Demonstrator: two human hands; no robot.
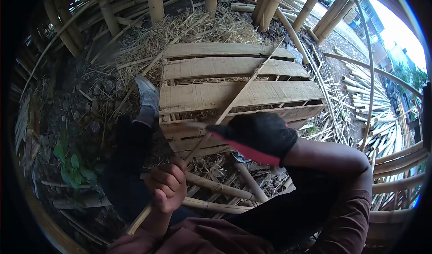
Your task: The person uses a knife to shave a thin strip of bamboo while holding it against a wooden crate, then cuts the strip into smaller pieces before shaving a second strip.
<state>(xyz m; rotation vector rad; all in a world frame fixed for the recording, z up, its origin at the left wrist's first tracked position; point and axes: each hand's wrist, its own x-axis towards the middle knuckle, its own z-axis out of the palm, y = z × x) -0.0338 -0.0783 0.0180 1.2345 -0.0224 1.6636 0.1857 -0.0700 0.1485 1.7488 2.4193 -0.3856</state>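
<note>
A long, thin bamboo strip runs slantwise from low left, across a wooden crate, to the crate's far right side. My bare left hand is closed around the strip's near part, in front of my body. My right hand, in a black and pink glove, is closed on a knife whose pale, motion-blurred blade points left. The blade lies close beside the strip, over the crate's near edge. The knife's handle is hidden inside the glove.
Bamboo posts stand along the back. Dry straw lies behind the crate, and a shoe rests at its left. Several cut bamboo poles are piled at right. A green plant grows at left; bamboo poles lie below the crate.
</note>
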